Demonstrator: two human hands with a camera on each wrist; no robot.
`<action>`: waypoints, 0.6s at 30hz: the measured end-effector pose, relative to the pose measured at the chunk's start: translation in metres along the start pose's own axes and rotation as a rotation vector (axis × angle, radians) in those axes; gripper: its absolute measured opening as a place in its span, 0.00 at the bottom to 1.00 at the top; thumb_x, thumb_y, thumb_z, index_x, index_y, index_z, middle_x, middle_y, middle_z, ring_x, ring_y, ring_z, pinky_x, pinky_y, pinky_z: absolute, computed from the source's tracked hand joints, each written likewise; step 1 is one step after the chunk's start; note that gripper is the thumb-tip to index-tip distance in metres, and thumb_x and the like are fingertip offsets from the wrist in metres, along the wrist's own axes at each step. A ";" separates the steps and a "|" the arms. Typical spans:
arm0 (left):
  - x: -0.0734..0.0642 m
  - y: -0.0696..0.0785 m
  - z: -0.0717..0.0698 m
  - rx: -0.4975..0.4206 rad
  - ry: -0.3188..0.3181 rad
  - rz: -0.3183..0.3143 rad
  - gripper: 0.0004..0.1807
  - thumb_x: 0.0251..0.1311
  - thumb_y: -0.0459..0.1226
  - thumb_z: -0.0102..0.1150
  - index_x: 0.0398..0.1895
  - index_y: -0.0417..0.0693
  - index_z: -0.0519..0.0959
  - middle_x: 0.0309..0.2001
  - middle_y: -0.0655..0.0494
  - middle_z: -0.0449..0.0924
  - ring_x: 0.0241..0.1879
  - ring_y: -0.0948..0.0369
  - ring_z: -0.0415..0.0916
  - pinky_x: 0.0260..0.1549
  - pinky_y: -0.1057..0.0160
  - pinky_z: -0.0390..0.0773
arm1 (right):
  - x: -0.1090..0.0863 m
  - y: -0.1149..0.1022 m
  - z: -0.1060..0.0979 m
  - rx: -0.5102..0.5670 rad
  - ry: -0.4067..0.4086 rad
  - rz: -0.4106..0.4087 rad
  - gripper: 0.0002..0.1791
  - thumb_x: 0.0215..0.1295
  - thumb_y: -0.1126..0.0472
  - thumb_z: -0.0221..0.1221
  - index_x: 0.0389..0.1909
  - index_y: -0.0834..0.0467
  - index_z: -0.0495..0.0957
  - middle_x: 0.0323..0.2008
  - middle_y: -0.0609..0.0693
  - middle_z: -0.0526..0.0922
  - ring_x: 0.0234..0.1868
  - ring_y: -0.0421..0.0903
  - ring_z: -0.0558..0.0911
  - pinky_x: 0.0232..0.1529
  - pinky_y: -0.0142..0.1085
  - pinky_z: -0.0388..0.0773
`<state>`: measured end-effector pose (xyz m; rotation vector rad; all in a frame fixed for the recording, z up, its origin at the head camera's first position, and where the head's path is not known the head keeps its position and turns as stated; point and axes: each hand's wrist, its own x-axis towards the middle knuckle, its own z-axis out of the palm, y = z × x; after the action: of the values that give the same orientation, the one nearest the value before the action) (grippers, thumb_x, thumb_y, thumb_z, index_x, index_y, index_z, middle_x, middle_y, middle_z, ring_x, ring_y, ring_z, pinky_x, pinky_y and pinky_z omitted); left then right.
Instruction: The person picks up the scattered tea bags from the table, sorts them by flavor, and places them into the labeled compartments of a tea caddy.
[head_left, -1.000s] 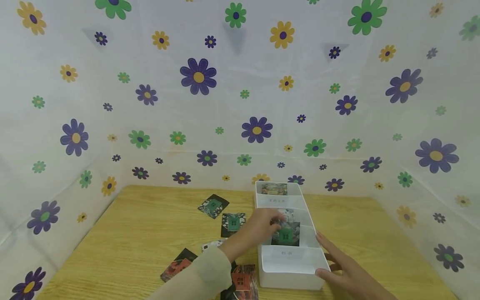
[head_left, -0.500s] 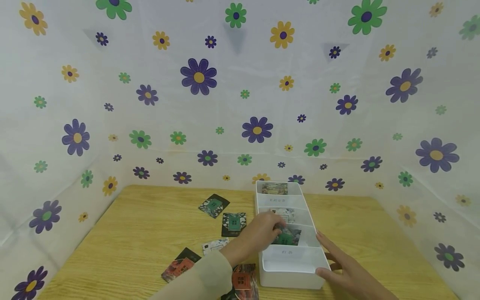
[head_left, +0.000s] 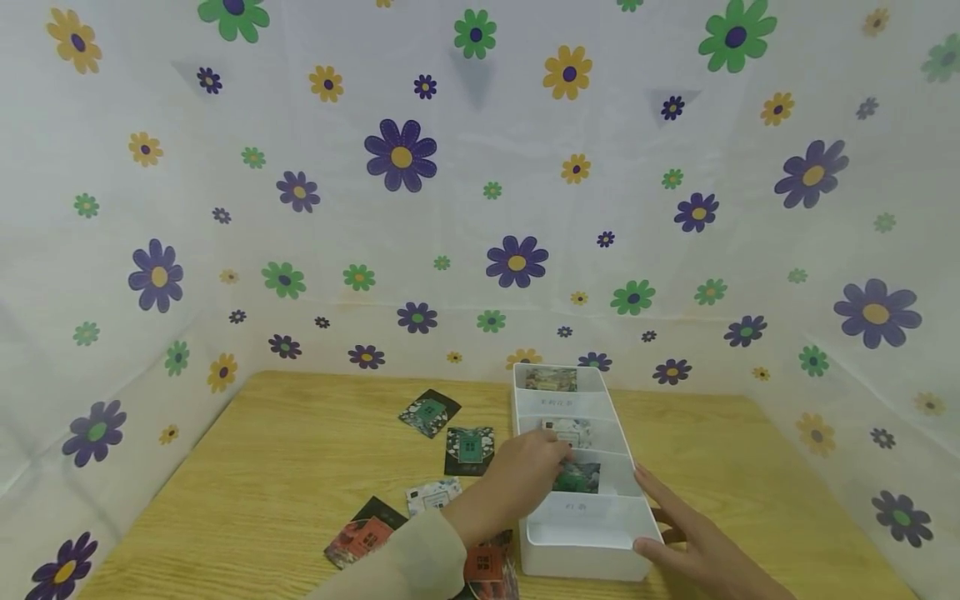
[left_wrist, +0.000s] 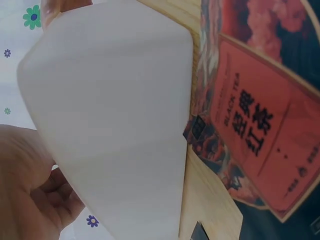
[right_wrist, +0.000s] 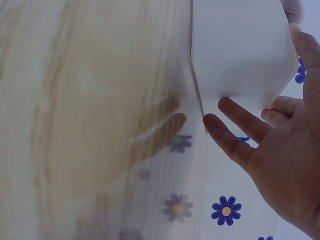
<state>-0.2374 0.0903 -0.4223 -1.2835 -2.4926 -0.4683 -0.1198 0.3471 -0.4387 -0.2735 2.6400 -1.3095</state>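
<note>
A long white divided box stands on the table. My left hand reaches over its left wall with curled fingers and holds the upper left corner of a green-labelled tea packet low in a compartment. Its fingertips are partly hidden. In the left wrist view, this hand bends over the box wall. My right hand rests along the box's right side, thumb at the near corner. In the right wrist view, that hand's fingers are spread and fairly straight, tips against the wall.
Left of the box lie two green-labelled packets, a white packet and red-labelled black tea packets. Inside the box, a white patterned packet and a yellowish packet occupy farther compartments. A flowered curtain surrounds the wooden table.
The green-labelled packet has sunk lower into its compartment, with my left hand moving down and slightly nearer. More of the white packet behind shows. My right hand keeps its place.
</note>
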 end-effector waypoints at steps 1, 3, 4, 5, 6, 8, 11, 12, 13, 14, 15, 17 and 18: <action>0.000 0.000 0.000 0.010 0.006 0.008 0.08 0.66 0.33 0.68 0.46 0.51 0.89 0.41 0.58 0.86 0.41 0.65 0.83 0.38 0.72 0.81 | 0.000 0.001 0.000 0.006 -0.002 0.000 0.45 0.78 0.55 0.58 0.84 0.59 0.42 0.79 0.70 0.47 0.62 0.65 0.77 0.48 0.32 0.81; -0.001 -0.001 0.000 0.013 0.012 0.012 0.08 0.66 0.33 0.69 0.46 0.51 0.89 0.41 0.58 0.86 0.41 0.65 0.82 0.38 0.72 0.81 | -0.001 0.001 0.001 0.021 -0.006 0.004 0.45 0.78 0.55 0.58 0.84 0.58 0.42 0.79 0.70 0.47 0.62 0.64 0.77 0.48 0.31 0.81; -0.001 -0.001 0.001 0.016 0.014 0.011 0.08 0.66 0.34 0.68 0.46 0.51 0.89 0.42 0.59 0.86 0.41 0.65 0.82 0.38 0.72 0.80 | -0.001 0.001 0.001 0.028 -0.010 0.002 0.45 0.78 0.55 0.58 0.84 0.58 0.41 0.79 0.71 0.47 0.62 0.65 0.77 0.49 0.32 0.81; -0.001 -0.001 0.001 0.018 0.018 0.011 0.08 0.67 0.34 0.68 0.46 0.51 0.89 0.43 0.59 0.86 0.42 0.65 0.82 0.39 0.72 0.80 | -0.001 0.001 0.001 0.033 -0.011 0.000 0.45 0.78 0.55 0.58 0.84 0.59 0.41 0.79 0.71 0.47 0.62 0.65 0.77 0.48 0.32 0.81; -0.002 -0.002 0.001 0.019 0.025 0.012 0.08 0.67 0.34 0.67 0.46 0.52 0.89 0.43 0.59 0.86 0.43 0.65 0.81 0.40 0.73 0.80 | -0.001 0.001 0.001 0.035 -0.014 0.005 0.45 0.78 0.55 0.58 0.84 0.58 0.41 0.79 0.71 0.47 0.62 0.64 0.77 0.48 0.32 0.81; -0.002 -0.003 0.002 0.020 0.041 0.014 0.08 0.68 0.34 0.66 0.47 0.52 0.89 0.45 0.59 0.86 0.45 0.65 0.81 0.42 0.73 0.80 | -0.001 0.000 0.001 0.037 -0.014 0.006 0.46 0.78 0.55 0.58 0.84 0.58 0.40 0.79 0.71 0.47 0.62 0.64 0.77 0.49 0.32 0.81; -0.003 -0.005 0.001 0.007 0.062 0.018 0.08 0.69 0.35 0.66 0.48 0.51 0.89 0.46 0.59 0.86 0.48 0.64 0.80 0.47 0.71 0.80 | -0.001 0.000 0.001 0.032 -0.014 0.001 0.45 0.78 0.55 0.58 0.84 0.59 0.40 0.79 0.72 0.47 0.62 0.65 0.77 0.48 0.32 0.81; -0.003 -0.007 0.001 -0.004 0.066 0.016 0.08 0.69 0.35 0.66 0.48 0.51 0.89 0.46 0.59 0.86 0.49 0.64 0.81 0.49 0.70 0.80 | -0.001 0.000 0.001 0.031 -0.015 -0.005 0.45 0.78 0.55 0.58 0.84 0.59 0.40 0.79 0.73 0.47 0.62 0.65 0.77 0.48 0.32 0.81; -0.003 -0.008 0.000 -0.019 0.069 0.010 0.09 0.69 0.35 0.66 0.49 0.52 0.89 0.47 0.59 0.86 0.50 0.63 0.81 0.50 0.69 0.80 | -0.001 0.000 0.001 0.028 -0.015 -0.013 0.45 0.78 0.56 0.58 0.83 0.60 0.40 0.78 0.73 0.47 0.62 0.66 0.77 0.48 0.32 0.81; -0.004 -0.010 -0.001 -0.038 0.066 -0.001 0.09 0.69 0.36 0.66 0.49 0.52 0.89 0.48 0.60 0.86 0.51 0.63 0.80 0.51 0.69 0.80 | -0.001 0.001 0.001 0.028 -0.016 -0.012 0.45 0.78 0.56 0.58 0.83 0.60 0.40 0.78 0.73 0.46 0.62 0.66 0.77 0.48 0.32 0.81; -0.005 -0.012 -0.002 -0.060 0.065 -0.013 0.09 0.70 0.36 0.66 0.50 0.53 0.89 0.48 0.60 0.86 0.52 0.63 0.80 0.52 0.68 0.80 | 0.000 0.001 0.001 0.028 -0.017 -0.011 0.46 0.78 0.56 0.58 0.83 0.61 0.40 0.78 0.73 0.46 0.62 0.66 0.77 0.48 0.32 0.81; -0.007 -0.017 -0.005 -0.119 0.056 -0.054 0.10 0.71 0.37 0.65 0.51 0.53 0.88 0.48 0.61 0.86 0.50 0.65 0.80 0.49 0.68 0.80 | 0.000 0.001 0.000 0.028 -0.017 -0.006 0.46 0.78 0.55 0.58 0.84 0.60 0.40 0.79 0.73 0.46 0.62 0.66 0.77 0.48 0.32 0.81; -0.009 -0.020 -0.007 -0.152 0.051 -0.078 0.10 0.71 0.37 0.64 0.52 0.54 0.88 0.47 0.62 0.86 0.48 0.66 0.80 0.47 0.69 0.81 | 0.000 0.001 0.000 0.027 -0.018 -0.004 0.46 0.78 0.55 0.58 0.84 0.60 0.40 0.79 0.73 0.46 0.62 0.66 0.77 0.48 0.32 0.81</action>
<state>-0.2482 0.0703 -0.4227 -1.2149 -2.5128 -0.7121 -0.1199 0.3475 -0.4396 -0.2858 2.6066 -1.3361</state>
